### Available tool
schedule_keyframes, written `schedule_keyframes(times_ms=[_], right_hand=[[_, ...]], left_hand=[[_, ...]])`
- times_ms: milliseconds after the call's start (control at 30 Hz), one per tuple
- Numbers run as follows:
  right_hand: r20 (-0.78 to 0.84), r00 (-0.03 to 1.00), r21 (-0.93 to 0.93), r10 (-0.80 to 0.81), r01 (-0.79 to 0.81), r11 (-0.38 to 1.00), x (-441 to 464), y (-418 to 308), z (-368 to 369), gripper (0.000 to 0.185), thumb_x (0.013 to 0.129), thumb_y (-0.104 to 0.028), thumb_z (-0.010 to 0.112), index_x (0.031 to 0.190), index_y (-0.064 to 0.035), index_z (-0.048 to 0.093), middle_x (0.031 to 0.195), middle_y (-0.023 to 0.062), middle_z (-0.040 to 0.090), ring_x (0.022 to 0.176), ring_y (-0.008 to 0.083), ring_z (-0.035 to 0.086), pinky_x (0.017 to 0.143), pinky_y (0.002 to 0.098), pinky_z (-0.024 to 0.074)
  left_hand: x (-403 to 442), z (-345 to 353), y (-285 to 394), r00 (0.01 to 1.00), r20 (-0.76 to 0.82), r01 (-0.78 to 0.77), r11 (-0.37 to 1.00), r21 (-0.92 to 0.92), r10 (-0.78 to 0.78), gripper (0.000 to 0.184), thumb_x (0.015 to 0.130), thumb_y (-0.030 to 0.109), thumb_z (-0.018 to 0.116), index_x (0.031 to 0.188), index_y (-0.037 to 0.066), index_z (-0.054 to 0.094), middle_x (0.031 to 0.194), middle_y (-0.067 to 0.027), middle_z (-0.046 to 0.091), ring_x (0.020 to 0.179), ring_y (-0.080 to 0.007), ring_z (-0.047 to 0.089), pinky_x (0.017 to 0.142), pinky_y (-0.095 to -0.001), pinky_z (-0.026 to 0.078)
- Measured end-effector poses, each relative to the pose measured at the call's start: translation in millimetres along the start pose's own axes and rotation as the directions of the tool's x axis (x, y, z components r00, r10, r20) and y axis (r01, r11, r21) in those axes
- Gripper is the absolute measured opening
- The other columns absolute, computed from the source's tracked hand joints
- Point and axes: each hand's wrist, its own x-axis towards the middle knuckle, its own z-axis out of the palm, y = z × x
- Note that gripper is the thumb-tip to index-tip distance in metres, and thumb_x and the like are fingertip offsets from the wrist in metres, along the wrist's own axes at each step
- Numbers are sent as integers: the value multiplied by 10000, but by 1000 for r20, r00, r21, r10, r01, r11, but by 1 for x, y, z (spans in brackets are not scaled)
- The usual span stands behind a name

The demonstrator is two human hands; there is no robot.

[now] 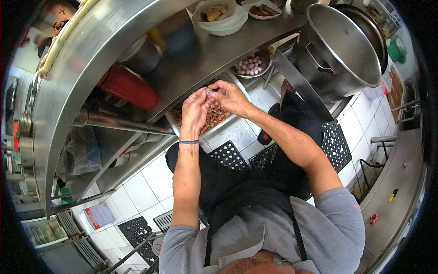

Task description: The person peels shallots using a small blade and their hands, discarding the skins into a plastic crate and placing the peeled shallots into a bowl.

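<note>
My left hand (194, 111) and my right hand (229, 97) meet over a white tray (238, 114). Between their pinched fingertips is a small pale shallot (209, 91), mostly covered by the fingers. Under my hands, the tray holds a heap of reddish-brown shallots and skins (215, 117). A blue band circles my left wrist. Beyond my right hand stands a bowl (252, 74) of peeled, pinkish-purple shallots (249, 65).
A steel counter (182, 68) runs above the tray, with dishes of food (219, 18) on top. To the right stands a big steel pot (340, 50). A red container (130, 86) sits on the shelf at left. Black perforated mats (228, 154) lie on the white tiles.
</note>
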Motion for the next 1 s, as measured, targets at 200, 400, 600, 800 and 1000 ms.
schedule_keyframes(times_ms=[200, 400, 600, 800, 1000], right_hand=[[20, 998, -100, 64, -62, 993, -8, -24, 1, 227, 944, -128, 580, 1131, -1, 566, 834, 49, 637, 728, 78, 565, 628, 246, 466], [10, 999, -150, -50, 51, 987, -2, -12, 1, 209, 957, -134, 559, 1123, -7, 569, 846, 59, 639, 732, 78, 565, 626, 239, 461], [101, 979, 418, 179, -206, 885, -3, -21, -4, 161, 974, -163, 545, 1078, -44, 572, 753, 22, 561, 518, 37, 441, 406, 210, 325], [149, 940, 577, 308, -335, 745, -4, -23, -10, 176, 969, -181, 559, 1089, -53, 556, 732, 3, 509, 418, 18, 335, 338, 202, 223], [81, 978, 288, 193, -209, 935, -12, -38, 0, 344, 953, -180, 586, 1255, -33, 512, 694, -10, 517, 455, 27, 398, 367, 187, 280]], left_hand=[[-1, 2, 1, 998, -18, -57, 998, 1, 57, 136, 950, 43, 533, 1040, -30, 605, 981, -108, 659, 873, -191, 633, 803, -319, 521], [-4, 4, 7, 999, 33, -42, 998, 44, 41, 131, 948, 46, 540, 1034, -25, 609, 974, -109, 663, 876, -195, 636, 827, -333, 526], [-2, 4, 5, 999, -23, -46, 999, 16, 47, 157, 933, 31, 566, 1071, -29, 608, 970, -105, 661, 831, -173, 630, 780, -306, 538], [-1, 1, 8, 999, 18, -46, 999, -20, 47, 193, 932, 24, 561, 1111, -37, 599, 997, -104, 648, 861, -173, 624, 795, -326, 540], [0, 1, 6, 998, 48, -48, 998, -47, 50, 188, 948, 25, 528, 1109, -42, 598, 1022, -108, 641, 924, -180, 618, 850, -319, 526]])
